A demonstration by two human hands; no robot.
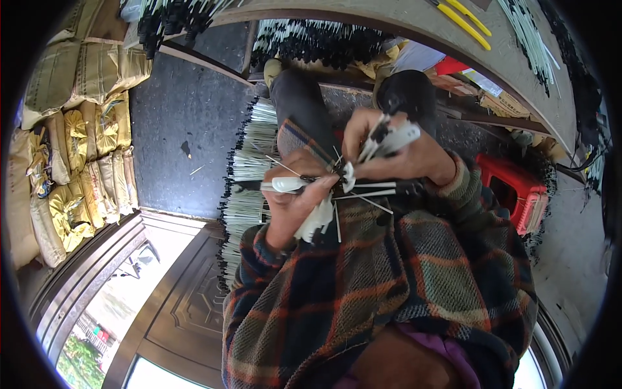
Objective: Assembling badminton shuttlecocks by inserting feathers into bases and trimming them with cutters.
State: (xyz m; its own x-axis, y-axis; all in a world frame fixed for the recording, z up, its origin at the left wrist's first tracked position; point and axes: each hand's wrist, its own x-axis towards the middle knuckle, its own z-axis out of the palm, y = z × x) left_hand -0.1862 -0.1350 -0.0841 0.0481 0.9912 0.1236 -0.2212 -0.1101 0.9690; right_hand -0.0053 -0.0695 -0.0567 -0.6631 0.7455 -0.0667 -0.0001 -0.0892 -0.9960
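Observation:
Above my lap my two hands meet at a cluster of thin white sticks (338, 223) with dark bits at its middle; the sticks poke out in several directions. My left hand (288, 201) is closed around part of the cluster, and a flat white plastic piece (287, 185) lies across its fingers. Below that hand hangs a pale, ragged-edged white piece (315, 221). At the other side of the cluster my right hand (395, 152) is closed, its fingers bent around white strips with dark parts (392, 139), smeared by motion. What sits between the fingertips is partly hidden.
Many white sticks with black ends (249, 155) are stacked beside my left leg, with more under the bench (402, 19). Yellow-handled pliers (463, 23) lie on top. A red plastic stool (515, 194) stands at right. Wrapped bundles (78, 168) are piled at left, near a brown door (181, 311).

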